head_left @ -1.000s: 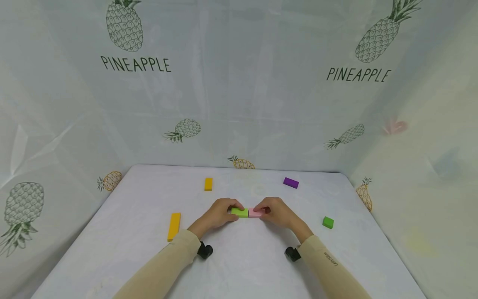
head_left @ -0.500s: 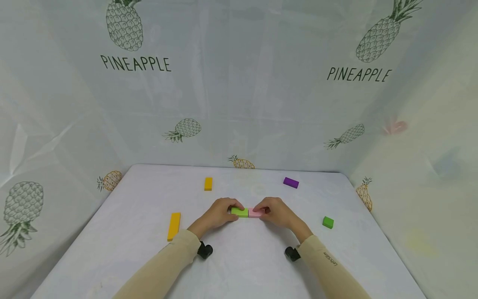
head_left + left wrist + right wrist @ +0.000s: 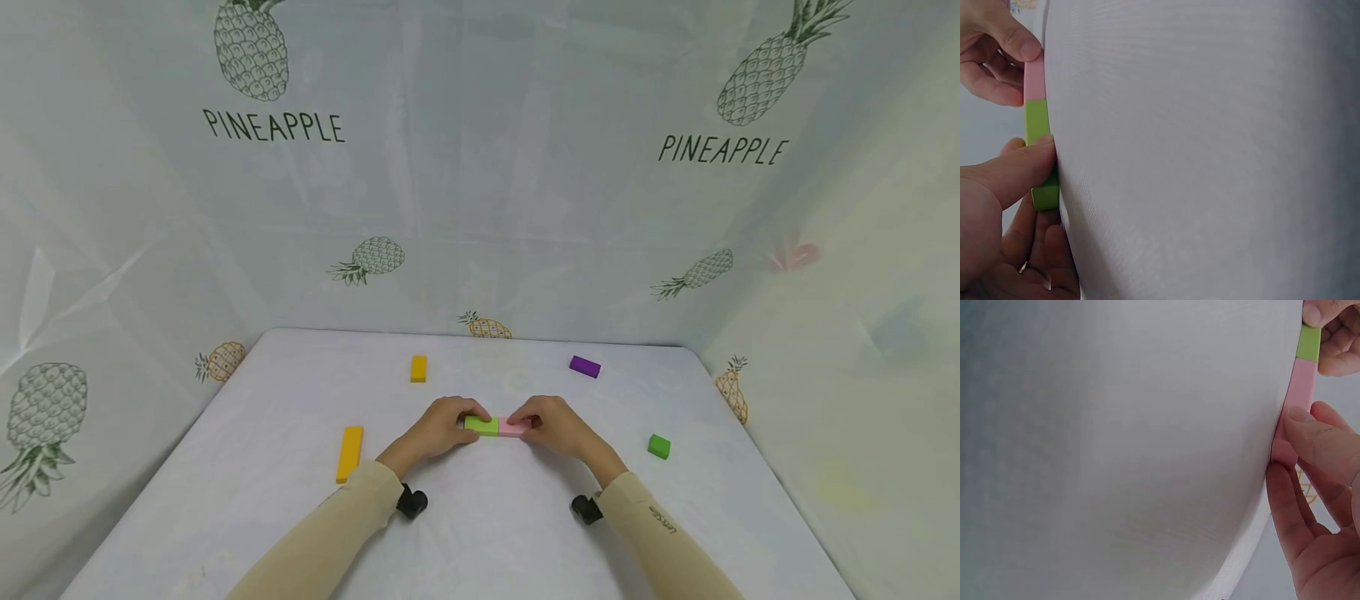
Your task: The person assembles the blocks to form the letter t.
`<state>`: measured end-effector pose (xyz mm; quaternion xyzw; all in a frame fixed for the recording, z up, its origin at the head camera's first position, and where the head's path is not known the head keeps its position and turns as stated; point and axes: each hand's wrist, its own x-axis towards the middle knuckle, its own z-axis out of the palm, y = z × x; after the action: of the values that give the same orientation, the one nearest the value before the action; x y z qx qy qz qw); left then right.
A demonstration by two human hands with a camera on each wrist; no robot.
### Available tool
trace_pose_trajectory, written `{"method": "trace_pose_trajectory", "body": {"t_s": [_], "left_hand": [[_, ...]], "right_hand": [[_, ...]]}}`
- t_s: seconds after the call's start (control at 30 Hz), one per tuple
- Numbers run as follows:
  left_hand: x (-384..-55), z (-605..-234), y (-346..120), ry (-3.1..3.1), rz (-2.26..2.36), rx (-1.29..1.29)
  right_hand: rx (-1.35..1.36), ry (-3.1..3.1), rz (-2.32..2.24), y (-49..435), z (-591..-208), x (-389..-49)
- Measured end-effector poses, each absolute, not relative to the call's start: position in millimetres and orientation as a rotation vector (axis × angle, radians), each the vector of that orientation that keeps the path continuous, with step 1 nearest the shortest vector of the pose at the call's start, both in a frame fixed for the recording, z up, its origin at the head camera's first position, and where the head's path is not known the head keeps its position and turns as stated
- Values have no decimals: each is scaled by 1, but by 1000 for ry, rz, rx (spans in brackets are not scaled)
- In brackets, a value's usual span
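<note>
A light green block and a pink block lie end to end on the white table, their short ends touching. My left hand pinches the green block between thumb and fingers from the left. From the right, my right hand pinches the pink block the same way. In the left wrist view the green block meets the pink block in one straight line. The right wrist view has the thumb across the pink block, with fingertips at its outer end.
On the left lie a long yellow block and, farther back, a shorter yellow block. A purple block lies at the back right. A dark green block is to the right. Pineapple-print cloth hangs behind the table.
The thin gap between the green and pink blocks has closed, with the pink block slightly farther left. Both hands keep their hold almost without moving.
</note>
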<state>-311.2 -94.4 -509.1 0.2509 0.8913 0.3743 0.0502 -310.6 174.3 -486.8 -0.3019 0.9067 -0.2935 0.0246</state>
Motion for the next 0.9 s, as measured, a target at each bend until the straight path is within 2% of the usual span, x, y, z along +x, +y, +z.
{"method": "trace_pose_trajectory", "body": {"t_s": [0.63, 0.9], "left_hand": [[-312, -510, -92, 2696, 1156, 754], [-313, -508, -92, 2685, 1153, 702]], "right_hand": [[-773, 2812, -887, 176, -490, -312], [-792, 2788, -894, 175, -486, -312]]}}
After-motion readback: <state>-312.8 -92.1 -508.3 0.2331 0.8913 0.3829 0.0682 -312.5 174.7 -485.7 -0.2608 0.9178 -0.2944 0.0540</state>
